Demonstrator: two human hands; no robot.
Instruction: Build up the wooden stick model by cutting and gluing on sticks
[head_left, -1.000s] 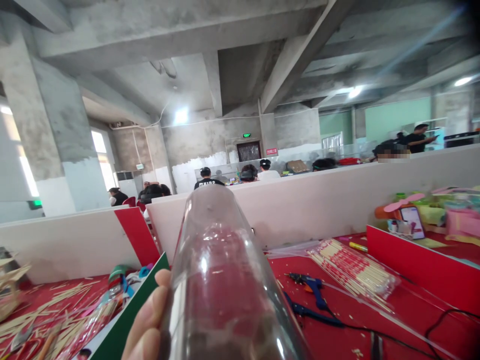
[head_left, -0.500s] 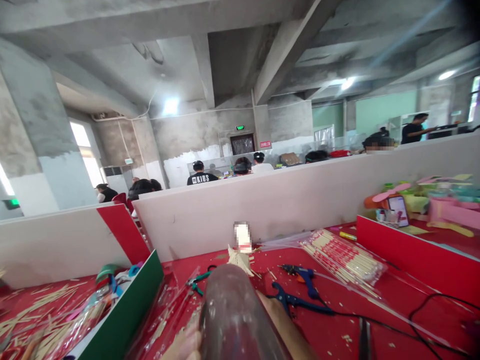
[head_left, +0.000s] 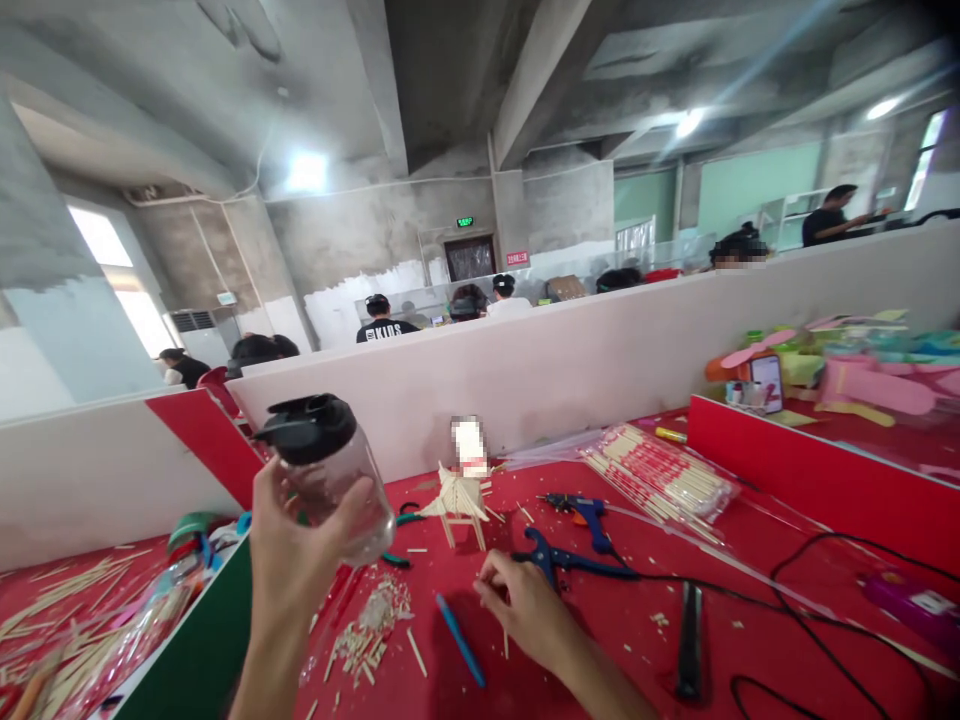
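A clear water bottle (head_left: 364,525) with a black lid is raised on the left, its lid end tilted up and away to the left. My left hand (head_left: 304,545) is wrapped round its body. My right hand (head_left: 517,605) rests low over the red table, fingers loosely curled together, with nothing visible in them. Just beyond it stands a small stick-built pavilion model (head_left: 459,500) with a pointed roof. Left of the right hand lies a blue pen (head_left: 459,640). Close to its knuckles is a dark blue cutter-like tool (head_left: 555,555).
A blue glue gun (head_left: 585,515) lies at right, with a black cable trailing. Bagged wooden sticks (head_left: 660,480) sit behind it. A black-handled knife (head_left: 689,640) lies at lower right. Stick scraps (head_left: 375,620) litter the table. White, green and red partitions (head_left: 825,460) border it; people sit beyond.
The bottle has moved from close in front of the camera to the left, held in my left hand. My right hand is now apart from it, over the table. The view has tilted down slightly.
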